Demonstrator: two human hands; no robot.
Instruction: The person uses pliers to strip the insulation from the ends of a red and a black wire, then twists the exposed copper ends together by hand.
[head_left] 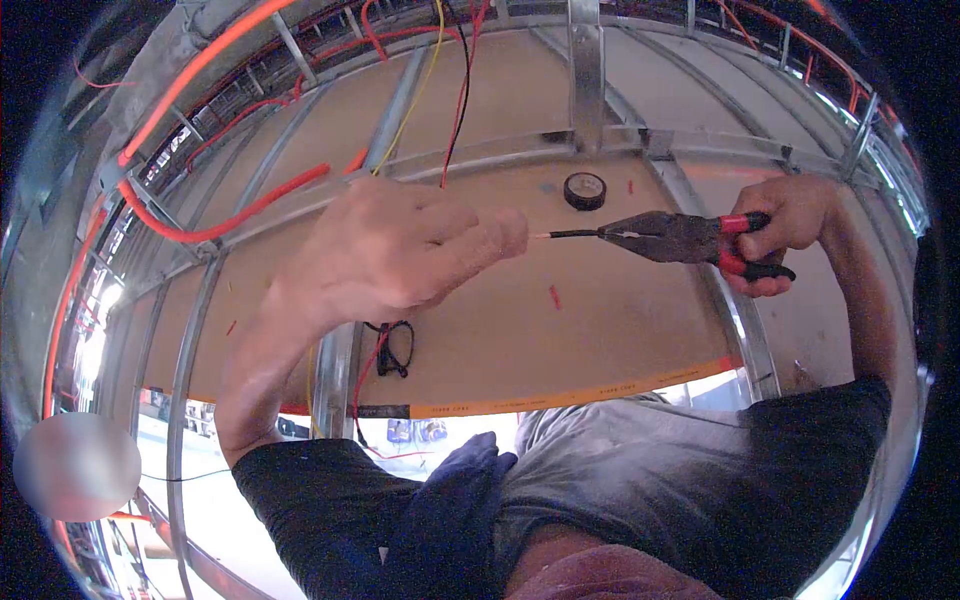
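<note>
My left hand is closed, its fingertips pinching a short black wire with a bit of bare copper showing beside the fingers. The wire's other end meets the jaws of the pliers, which look closed on it. My right hand is wrapped round the red and black handles of these pliers. Just above the wire, a roll of black tape rests on the brown board. Yellow, red and black wires run down behind my left hand, which hides part of them.
Metal studs and rails frame the board. An orange conduit curves along the left. A dark looped item, perhaps coiled wire, is below my left hand. Small red scraps dot the board. A blurred round shape appears at lower left.
</note>
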